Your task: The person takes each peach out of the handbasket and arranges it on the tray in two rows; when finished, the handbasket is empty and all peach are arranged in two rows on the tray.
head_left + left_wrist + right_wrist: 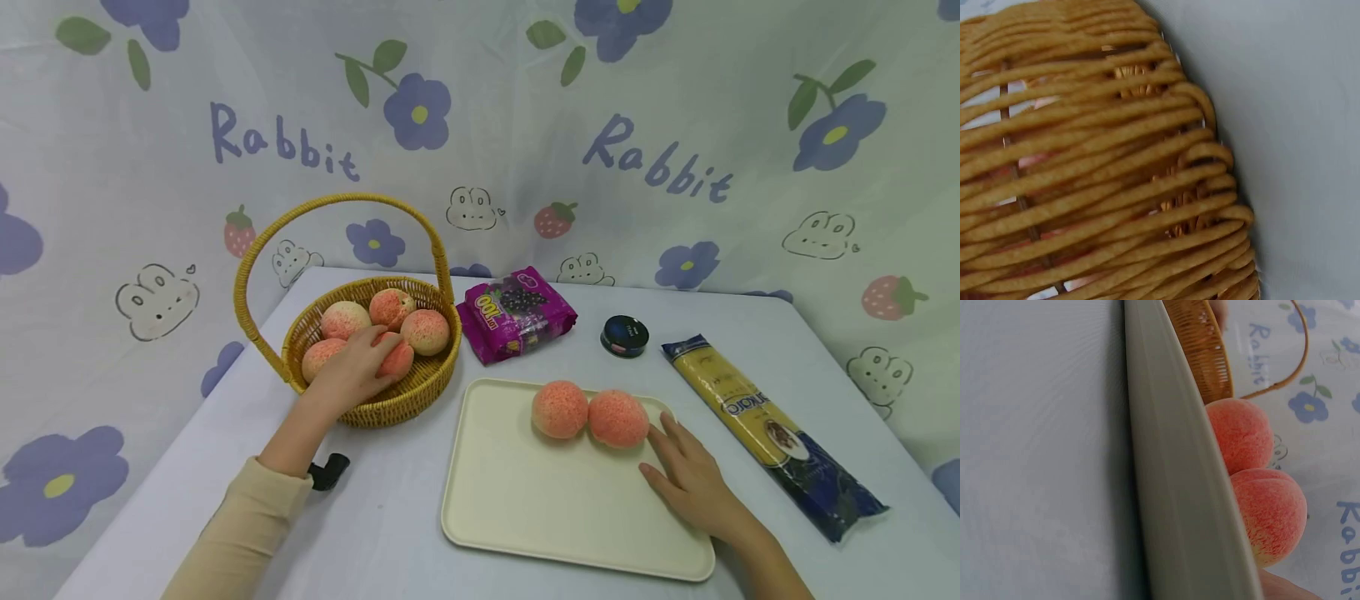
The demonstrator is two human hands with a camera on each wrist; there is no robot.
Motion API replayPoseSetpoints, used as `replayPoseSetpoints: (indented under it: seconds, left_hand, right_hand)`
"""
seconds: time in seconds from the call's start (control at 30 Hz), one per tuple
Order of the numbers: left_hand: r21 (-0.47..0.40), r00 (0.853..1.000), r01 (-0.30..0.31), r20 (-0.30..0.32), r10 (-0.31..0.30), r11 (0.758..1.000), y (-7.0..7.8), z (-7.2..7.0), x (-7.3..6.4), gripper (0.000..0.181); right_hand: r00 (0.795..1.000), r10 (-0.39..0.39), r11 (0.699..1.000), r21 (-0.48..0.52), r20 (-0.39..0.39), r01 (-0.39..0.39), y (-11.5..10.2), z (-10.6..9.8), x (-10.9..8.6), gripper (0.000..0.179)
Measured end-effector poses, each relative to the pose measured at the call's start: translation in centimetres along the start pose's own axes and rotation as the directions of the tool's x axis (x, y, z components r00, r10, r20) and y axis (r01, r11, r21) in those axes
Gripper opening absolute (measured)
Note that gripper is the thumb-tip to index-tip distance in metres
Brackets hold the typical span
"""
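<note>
Inside the wicker basket (397, 408), the left hand (351, 371) curls its fingers over a pink peach (397, 360). Several more peaches lie around it, one of them a paler peach (346, 319) behind the hand. Two peaches sit side by side near the far edge of the cream tray (555, 508). The right hand (692, 483) lies over the tray's right side with fingers extended, its fingertips beside the right-hand peach (618, 418). Only the basket's woven wall (1085, 156) fills most of the left wrist view; the left hand is hidden there.
Behind the tray lie a purple grape-print packet (517, 312) and a small round dark tin (625, 335). A long yellow and blue pasta packet (772, 433) stretches along the right. A black object (330, 472) shows by the left wrist. The basket's tall handle (345, 198) arches above it.
</note>
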State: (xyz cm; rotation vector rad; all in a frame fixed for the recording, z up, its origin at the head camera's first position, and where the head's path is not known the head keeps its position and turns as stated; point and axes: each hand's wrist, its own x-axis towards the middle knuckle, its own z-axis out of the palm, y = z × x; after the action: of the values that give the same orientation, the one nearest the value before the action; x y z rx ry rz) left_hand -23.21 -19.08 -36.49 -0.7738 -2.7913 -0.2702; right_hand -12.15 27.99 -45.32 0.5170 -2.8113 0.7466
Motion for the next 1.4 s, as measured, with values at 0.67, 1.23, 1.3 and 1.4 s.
replayPoseSetpoints:
  seconds: [0.67, 1.23, 1.3, 1.4]
  left_hand:
    - [0.033, 0.995, 0.069, 0.068, -0.071, 0.997, -0.7, 1.1, 0.8, 0.072]
    - [-0.14, 0.971, -0.173, -0.188, 0.145, 0.975, -0.8, 1.5, 1.1, 0.059]
    - [-0.119, 0.953, -0.225, -0.234, 0.193, 0.967, -0.9, 1.6, 1.2, 0.054]
    - [-0.101, 0.936, -0.267, -0.265, 0.233, 0.958, -0.9, 1.7, 1.2, 0.049]
  right_hand:
    - [1.0, -0.007, 1.0, 0.006, -0.005, 0.007, 0.0, 0.2, 0.0, 0.055]
    - [1.0, -0.017, 1.0, 0.004, -0.019, 0.017, 0.0, 0.2, 0.0, 0.055]
    - [1.0, -0.017, 1.0, 0.001, -0.021, 0.017, 0.1, 0.2, 0.0, 0.054]
    - [1.0, -0.017, 1.0, -0.002, -0.023, 0.017, 0.1, 0.3, 0.0, 0.054]
